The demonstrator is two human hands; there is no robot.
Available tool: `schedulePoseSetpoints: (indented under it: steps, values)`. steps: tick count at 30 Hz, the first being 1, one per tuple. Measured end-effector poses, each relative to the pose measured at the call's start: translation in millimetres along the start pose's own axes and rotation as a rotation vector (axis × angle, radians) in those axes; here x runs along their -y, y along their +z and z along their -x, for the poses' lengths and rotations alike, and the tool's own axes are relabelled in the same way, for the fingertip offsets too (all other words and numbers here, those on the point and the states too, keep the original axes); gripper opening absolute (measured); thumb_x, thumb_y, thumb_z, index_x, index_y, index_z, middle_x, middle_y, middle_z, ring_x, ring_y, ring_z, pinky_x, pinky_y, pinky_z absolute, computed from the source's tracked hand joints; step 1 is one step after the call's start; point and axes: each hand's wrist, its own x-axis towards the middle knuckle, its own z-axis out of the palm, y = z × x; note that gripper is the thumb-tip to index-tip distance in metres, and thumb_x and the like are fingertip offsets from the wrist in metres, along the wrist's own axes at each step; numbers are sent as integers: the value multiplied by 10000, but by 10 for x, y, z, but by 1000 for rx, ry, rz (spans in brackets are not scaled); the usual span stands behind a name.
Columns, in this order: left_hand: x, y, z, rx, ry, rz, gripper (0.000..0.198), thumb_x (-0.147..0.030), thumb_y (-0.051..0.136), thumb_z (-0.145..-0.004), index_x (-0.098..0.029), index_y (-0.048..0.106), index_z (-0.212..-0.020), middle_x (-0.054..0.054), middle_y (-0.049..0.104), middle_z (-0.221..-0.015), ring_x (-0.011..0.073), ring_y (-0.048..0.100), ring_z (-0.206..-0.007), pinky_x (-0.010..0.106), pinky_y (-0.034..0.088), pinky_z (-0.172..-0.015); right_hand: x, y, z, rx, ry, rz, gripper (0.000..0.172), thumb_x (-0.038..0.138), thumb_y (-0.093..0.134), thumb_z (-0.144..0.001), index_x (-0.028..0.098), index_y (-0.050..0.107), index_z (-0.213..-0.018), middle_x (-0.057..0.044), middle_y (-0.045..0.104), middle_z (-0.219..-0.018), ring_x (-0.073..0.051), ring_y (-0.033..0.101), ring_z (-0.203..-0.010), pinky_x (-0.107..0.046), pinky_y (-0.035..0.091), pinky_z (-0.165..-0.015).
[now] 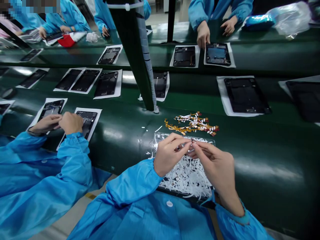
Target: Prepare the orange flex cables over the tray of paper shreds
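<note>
My left hand (172, 153) and my right hand (216, 165) meet at the fingertips, both pinched closed on a tiny dark piece (192, 141) too small to name. They hover over a clear plastic tray (160, 136) heaped with white paper scraps (191, 176). Just beyond the tray lies a loose pile of orange flex cables (193, 123) with white tabs on them. A few white slivers (158, 129) are scattered on the green bench left of the pile.
A dark post (137, 53) rises from the green bench (270, 150). Tablet housings (245, 95) on white sheets line the belt behind. At my left a co-worker's hands (71, 122) work over a housing; across the line another person's hand (203, 35) touches one.
</note>
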Motion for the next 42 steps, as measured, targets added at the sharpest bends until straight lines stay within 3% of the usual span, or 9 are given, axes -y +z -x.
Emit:
schedulePoseSetpoints:
  steps: [9, 13, 16, 19, 23, 25, 27, 31, 42]
  values:
    - [39, -41, -30, 75, 8, -162, 62, -182, 619, -912, -158, 675, -924, 33, 682, -932, 75, 615, -666, 202, 547, -599, 51, 13, 12, 43, -154, 264, 211, 339, 550, -985, 239, 726, -1046, -33, 782, -921, -206, 742, -747, -327, 563, -706]
    - [132, -123, 18, 241, -84, -127, 65, -119, 609, -860, -161, 653, -882, 15, 644, -892, 89, 607, -704, 199, 530, -608, 20, -124, -16, 88, -24, 172, 215, 408, 589, -959, 225, 702, -970, -16, 725, -739, -175, 686, -619, -289, 541, -611]
    - [157, -191, 47, 365, -218, 36, 134, -167, 630, -870, -178, 671, -996, 31, 652, -1003, 83, 620, -706, 197, 531, -593, -23, -186, -50, 180, 77, 92, 269, 468, 608, -934, 215, 696, -916, -18, 678, -686, -151, 610, -542, -267, 498, -509]
    - [138, -176, 43, 372, -266, 148, 198, -265, 651, -904, -199, 687, -1087, 51, 664, -1081, 91, 637, -730, 206, 532, -591, -64, -155, -82, 270, 117, 34, 285, 479, 620, -920, 209, 713, -941, -19, 659, -668, -147, 585, -553, -261, 490, -503]
    - [137, -82, 43, 300, -254, 127, 141, -254, 587, -960, -188, 711, -961, 34, 688, -952, 106, 644, -757, 212, 536, -616, -126, -96, -131, 274, 190, -103, 306, 489, 693, -865, 187, 706, -909, -30, 682, -698, -140, 597, -555, -256, 503, -515]
    - [148, -60, 67, 249, -205, 70, 172, -257, 570, -972, -194, 693, -1075, 55, 687, -1045, 102, 651, -761, 210, 540, -604, -149, -102, -145, 249, 219, -148, 319, 500, 714, -844, 182, 715, -874, -31, 679, -664, -145, 604, -548, -256, 505, -510]
    - [156, -58, 102, 192, -62, -63, 234, -273, 565, -978, -202, 654, -1183, 76, 674, -1115, 104, 659, -769, 222, 555, -623, -156, -123, -141, 230, 231, -180, 323, 500, 711, -849, 179, 731, -876, -27, 669, -620, -151, 610, -545, -262, 514, -522]
    - [168, -60, 149, 166, 277, -361, 193, -263, 604, -961, -189, 660, -1130, 57, 701, -1001, 136, 685, -801, 259, 563, -692, -122, -147, -104, 219, 253, -243, 309, 488, 712, -858, 183, 742, -898, -25, 673, -606, -162, 637, -562, -276, 544, -558]
    - [180, -24, 63, 181, 312, -467, 93, -178, 558, -945, -189, 648, -923, 9, 698, -885, 126, 663, -767, 247, 476, -630, -84, -61, -95, 240, 199, -197, 304, 487, 661, -901, 188, 709, -931, -24, 672, -686, -151, 619, -605, -266, 514, -580]
